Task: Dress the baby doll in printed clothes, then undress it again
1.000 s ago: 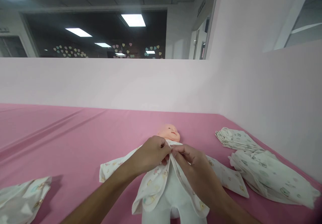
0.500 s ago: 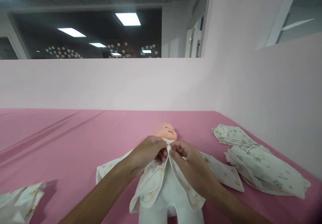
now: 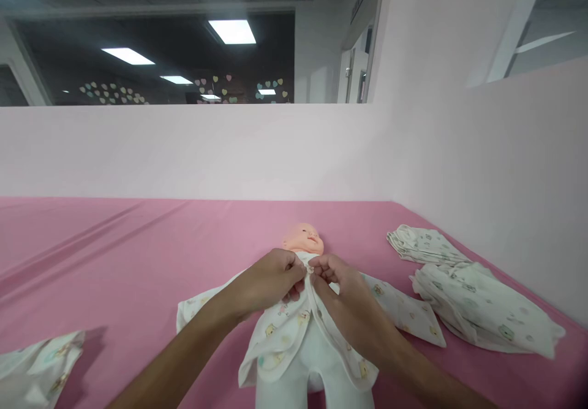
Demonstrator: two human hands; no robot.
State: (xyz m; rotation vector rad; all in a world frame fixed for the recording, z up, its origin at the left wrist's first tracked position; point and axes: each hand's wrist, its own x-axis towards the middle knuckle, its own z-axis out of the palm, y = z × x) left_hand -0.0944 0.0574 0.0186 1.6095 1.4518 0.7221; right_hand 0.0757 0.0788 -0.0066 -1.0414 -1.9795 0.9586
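Note:
A baby doll (image 3: 304,239) lies face up with its head away from me, its white cloth legs toward me. It wears a white baby shirt (image 3: 281,335) with small printed animals, sleeves spread out to both sides. My left hand (image 3: 280,277) pinches one front edge of the shirt near the collar. Opposite it, my right hand (image 3: 337,283) pinches the other edge, fingertips almost touching the left ones. A small fastening sits between the fingertips, too small to make out. Below the hands the two front panels hang apart over the doll's belly.
Folded printed cloth (image 3: 427,243) and a bundled printed garment (image 3: 487,308) lie at the right by the wall. Another printed cloth (image 3: 41,366) is at the lower left. A pink sheet (image 3: 138,256) covers the surface, bounded by a white wall (image 3: 193,152) with a window above.
Both hands stay at the collar, with the fingers shifting slightly. The shirt's front panels have come a little closer together just below the hands.

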